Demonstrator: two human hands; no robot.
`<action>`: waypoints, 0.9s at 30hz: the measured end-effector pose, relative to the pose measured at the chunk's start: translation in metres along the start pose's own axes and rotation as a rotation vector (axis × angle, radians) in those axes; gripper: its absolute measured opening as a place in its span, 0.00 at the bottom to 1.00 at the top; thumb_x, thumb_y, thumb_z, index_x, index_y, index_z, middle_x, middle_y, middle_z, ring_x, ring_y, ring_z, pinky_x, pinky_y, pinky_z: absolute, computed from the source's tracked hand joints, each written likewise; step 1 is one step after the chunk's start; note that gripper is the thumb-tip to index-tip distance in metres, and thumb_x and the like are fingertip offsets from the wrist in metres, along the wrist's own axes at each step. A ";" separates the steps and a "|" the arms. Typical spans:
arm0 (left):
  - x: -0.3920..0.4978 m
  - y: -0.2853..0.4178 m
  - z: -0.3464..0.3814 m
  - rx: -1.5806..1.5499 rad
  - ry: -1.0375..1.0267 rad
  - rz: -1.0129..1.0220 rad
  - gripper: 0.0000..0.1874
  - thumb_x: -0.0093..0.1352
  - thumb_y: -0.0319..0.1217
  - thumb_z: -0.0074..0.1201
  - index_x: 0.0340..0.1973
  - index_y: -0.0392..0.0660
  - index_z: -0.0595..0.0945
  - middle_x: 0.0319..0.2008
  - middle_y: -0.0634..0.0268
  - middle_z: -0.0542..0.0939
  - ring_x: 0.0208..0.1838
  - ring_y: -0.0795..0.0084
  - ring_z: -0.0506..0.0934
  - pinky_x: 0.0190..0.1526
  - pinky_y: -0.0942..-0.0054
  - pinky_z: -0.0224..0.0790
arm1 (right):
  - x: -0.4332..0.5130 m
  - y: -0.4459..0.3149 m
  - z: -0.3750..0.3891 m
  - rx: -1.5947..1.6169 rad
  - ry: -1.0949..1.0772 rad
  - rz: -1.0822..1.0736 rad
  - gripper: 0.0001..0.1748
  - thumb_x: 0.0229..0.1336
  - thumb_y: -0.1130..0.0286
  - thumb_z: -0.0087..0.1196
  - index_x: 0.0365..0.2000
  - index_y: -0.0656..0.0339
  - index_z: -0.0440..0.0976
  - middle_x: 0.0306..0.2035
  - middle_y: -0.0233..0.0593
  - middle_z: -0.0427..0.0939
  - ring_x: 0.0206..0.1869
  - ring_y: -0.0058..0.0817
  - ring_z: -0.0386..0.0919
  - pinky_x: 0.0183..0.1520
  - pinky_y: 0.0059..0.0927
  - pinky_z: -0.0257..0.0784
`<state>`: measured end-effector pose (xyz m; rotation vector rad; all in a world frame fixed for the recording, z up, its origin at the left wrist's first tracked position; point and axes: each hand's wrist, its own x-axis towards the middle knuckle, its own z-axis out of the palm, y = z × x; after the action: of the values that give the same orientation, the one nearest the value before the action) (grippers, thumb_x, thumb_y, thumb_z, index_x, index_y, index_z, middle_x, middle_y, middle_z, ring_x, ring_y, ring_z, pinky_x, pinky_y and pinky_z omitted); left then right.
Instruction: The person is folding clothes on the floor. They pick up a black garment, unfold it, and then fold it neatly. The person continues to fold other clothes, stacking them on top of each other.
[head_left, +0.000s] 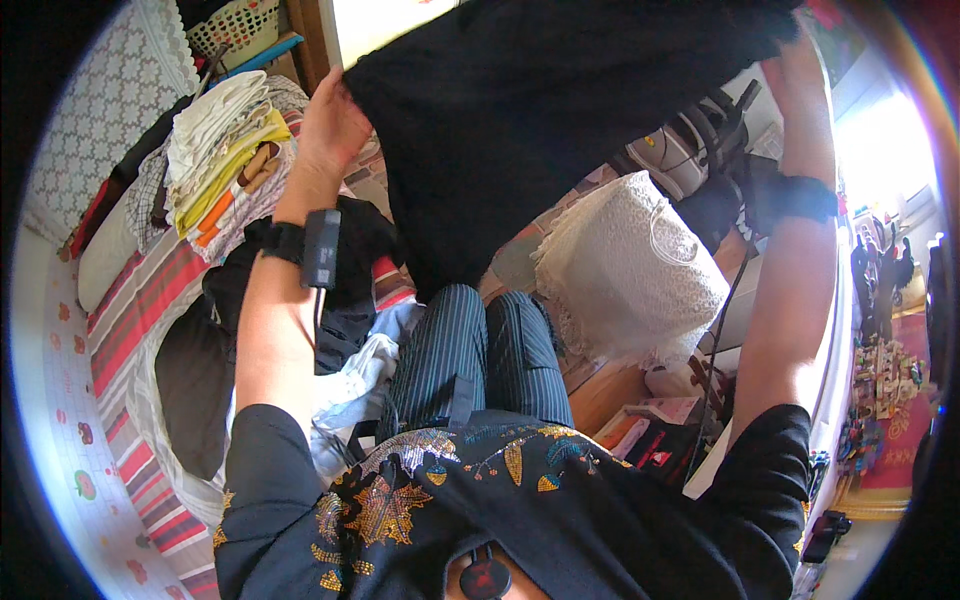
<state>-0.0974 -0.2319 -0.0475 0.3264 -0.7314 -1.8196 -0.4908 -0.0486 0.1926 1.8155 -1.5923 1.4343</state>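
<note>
A black cloth or garment (525, 112) is stretched out in the air before me, its lower part hanging down to my knees. My left hand (334, 120) grips its left edge. At its far right corner my right hand (796, 71) holds it, with the fingers partly hidden by the fabric. Which kind of garment it is cannot be made out. Beside my left forearm lies a heap of dark clothes (345, 247) on a striped bed cover (169, 292). Light blue clothing (356, 382) lies close to my left thigh.
A stack of folded clothes (225, 165) stands at the far left on the bed. To the right of my knees is a stool-like object under a white lace cover (630, 270). Beyond it are shoes (671, 154). A cable (724, 322) hangs near my right forearm. Boxes (652, 439) sit low at the right.
</note>
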 end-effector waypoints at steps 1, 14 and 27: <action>0.007 0.006 0.001 0.084 0.029 0.046 0.26 0.80 0.46 0.44 0.62 0.40 0.77 0.66 0.53 0.76 0.72 0.58 0.69 0.76 0.58 0.52 | 0.002 0.001 -0.004 -0.024 0.014 -0.008 0.27 0.56 0.79 0.61 0.58 0.68 0.73 0.52 0.39 0.81 0.52 0.30 0.79 0.58 0.32 0.75; 0.065 0.022 -0.004 0.339 -0.034 0.191 0.06 0.74 0.27 0.59 0.42 0.47 0.76 0.37 0.66 0.79 0.45 0.67 0.77 0.58 0.63 0.67 | 0.021 0.008 -0.011 -0.143 0.035 -0.043 0.27 0.57 0.75 0.62 0.58 0.68 0.73 0.52 0.40 0.81 0.53 0.31 0.79 0.59 0.33 0.74; 0.019 0.006 0.006 0.493 -0.095 -0.058 0.18 0.77 0.24 0.51 0.61 0.37 0.79 0.57 0.55 0.81 0.59 0.63 0.77 0.68 0.65 0.63 | 0.015 0.013 -0.019 -0.174 0.035 -0.021 0.28 0.58 0.71 0.62 0.58 0.67 0.73 0.53 0.41 0.81 0.54 0.32 0.79 0.61 0.35 0.74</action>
<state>-0.1030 -0.2488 -0.0367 0.5889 -1.2500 -1.6997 -0.5130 -0.0457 0.2088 1.6942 -1.6207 1.2692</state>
